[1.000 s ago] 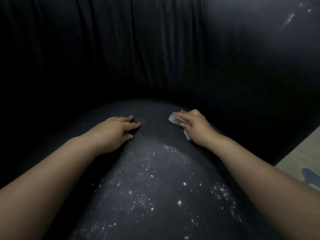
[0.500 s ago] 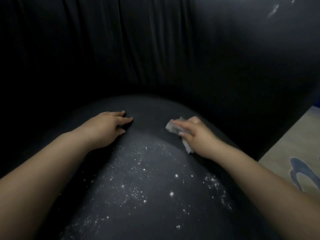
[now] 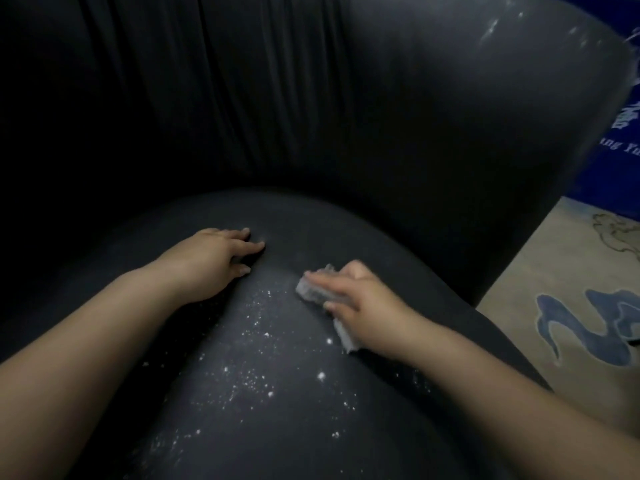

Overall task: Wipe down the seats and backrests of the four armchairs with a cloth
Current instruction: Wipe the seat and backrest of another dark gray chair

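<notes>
Cloth [image 3: 313,291] under right hand [image 3: 360,299]; left hand [image 3: 211,259] apart.

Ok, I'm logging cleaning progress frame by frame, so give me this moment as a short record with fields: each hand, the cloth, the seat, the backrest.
left hand: flat on the seat, fingers straight, holding nothing
right hand: presses the cloth onto the seat
cloth: small, pale, crumpled, mostly under the right hand
seat: dark, white specks across the near part, far part looks clean
backrest: dark, pleated, untouched by either hand
floor: beige rug with blue pattern, right of the chair
</notes>
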